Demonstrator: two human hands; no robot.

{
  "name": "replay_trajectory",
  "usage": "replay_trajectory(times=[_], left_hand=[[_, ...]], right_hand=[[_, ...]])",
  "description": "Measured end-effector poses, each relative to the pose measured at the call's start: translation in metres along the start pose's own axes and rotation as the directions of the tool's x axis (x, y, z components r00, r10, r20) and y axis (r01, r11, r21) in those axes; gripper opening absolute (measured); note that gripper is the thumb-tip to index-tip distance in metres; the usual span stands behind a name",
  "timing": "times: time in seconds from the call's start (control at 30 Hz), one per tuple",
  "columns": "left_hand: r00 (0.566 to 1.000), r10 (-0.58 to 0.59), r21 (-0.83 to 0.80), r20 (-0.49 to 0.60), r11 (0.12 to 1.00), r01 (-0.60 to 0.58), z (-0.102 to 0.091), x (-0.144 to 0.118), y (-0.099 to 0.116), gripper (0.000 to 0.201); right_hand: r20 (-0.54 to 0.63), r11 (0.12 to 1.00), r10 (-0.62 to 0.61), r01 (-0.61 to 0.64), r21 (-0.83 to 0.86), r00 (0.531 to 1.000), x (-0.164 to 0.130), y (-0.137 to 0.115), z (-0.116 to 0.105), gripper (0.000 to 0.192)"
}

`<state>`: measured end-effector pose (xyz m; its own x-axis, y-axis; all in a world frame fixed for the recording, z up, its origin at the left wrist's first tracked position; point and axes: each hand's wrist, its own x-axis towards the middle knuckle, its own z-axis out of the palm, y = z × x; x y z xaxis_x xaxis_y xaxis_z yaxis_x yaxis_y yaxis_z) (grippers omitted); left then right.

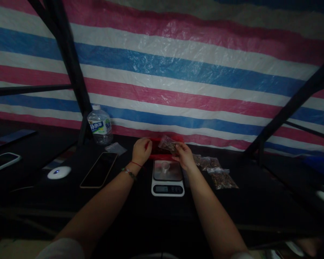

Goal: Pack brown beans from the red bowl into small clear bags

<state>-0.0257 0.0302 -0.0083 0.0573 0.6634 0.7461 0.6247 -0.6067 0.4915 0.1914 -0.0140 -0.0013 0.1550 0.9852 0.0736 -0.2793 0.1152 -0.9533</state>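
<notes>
Both arms reach forward over a dark bench toward its back edge, where a striped red, white and blue tarp point(178, 68) hangs behind it. The right hand point(184, 155) is closed on a small clear bag point(167, 144) with brown contents, pinching it between thumb and fingers and holding it up just above a red tray point(178, 138) that sits against the back edge at the middle of the bench. The left hand point(141, 151) is curled into a loose fist at the left end of that tray; whether it grips the rim or only rests against it cannot be told. A bracelet point(129, 173) circles the left wrist. Just in front of the tray, between the two forearms, stands a small kitchen scale point(167, 178) with a little cup point(165, 166) on its plate. To the right of the scale lie more filled bags point(218, 174) in a short row. To the left of the scale a phone point(99, 169) lies flat, screen dark, with an empty clear bag point(115, 148) beyond it and a water bottle point(99, 125) upright near the back edge beside a black frame post. Further left sit a white round device point(59, 172) and a second phone point(2, 162) toward the left edge.
</notes>
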Motion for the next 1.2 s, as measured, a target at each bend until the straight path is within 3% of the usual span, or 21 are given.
replay_trajectory(times=[0.13,0.23,0.33,0.43,0.53,0.83,1.03,1.2], left_hand=[[0.993,-0.099,0.063,0.064,0.994,0.095,0.007,0.000,-0.014,0.034],[0.976,-0.190,0.022,0.106,0.982,0.189,0.013,-0.001,-0.021,0.036],[0.973,-0.212,-0.019,0.089,0.977,0.214,0.016,-0.001,-0.024,0.037],[0.982,-0.181,-0.051,0.059,0.982,0.184,0.016,-0.001,-0.022,0.036],[0.988,-0.146,-0.070,0.045,0.986,0.149,0.016,-0.001,-0.018,0.039],[0.995,-0.078,-0.072,0.061,0.994,0.083,0.019,-0.004,-0.017,0.048],[0.996,-0.053,-0.091,0.074,0.994,0.060,0.019,-0.005,-0.015,0.051],[0.996,0.005,-0.090,0.091,0.996,0.003,0.018,-0.005,-0.013,0.051]], right_hand=[[0.005,0.993,-0.089,0.089,-0.072,0.996,0.016,0.005,0.002,0.035],[0.088,0.940,-0.146,0.166,-0.297,0.985,0.034,0.008,0.009,0.033],[0.187,0.774,-0.261,0.321,-0.546,0.947,0.050,0.007,0.020,0.033],[0.241,0.636,-0.341,0.412,-0.652,0.908,0.058,0.001,0.035,0.035],[0.349,0.497,-0.326,0.473,-0.727,0.878,0.061,-0.004,0.044,0.025],[0.424,0.112,-0.322,0.479,-0.871,0.847,0.065,-0.028,0.027,0.024],[0.499,0.110,-0.404,0.582,-0.806,0.767,0.063,-0.037,0.024,0.026],[0.483,0.097,-0.428,0.570,-0.816,0.764,0.053,-0.041,0.024,0.023]])
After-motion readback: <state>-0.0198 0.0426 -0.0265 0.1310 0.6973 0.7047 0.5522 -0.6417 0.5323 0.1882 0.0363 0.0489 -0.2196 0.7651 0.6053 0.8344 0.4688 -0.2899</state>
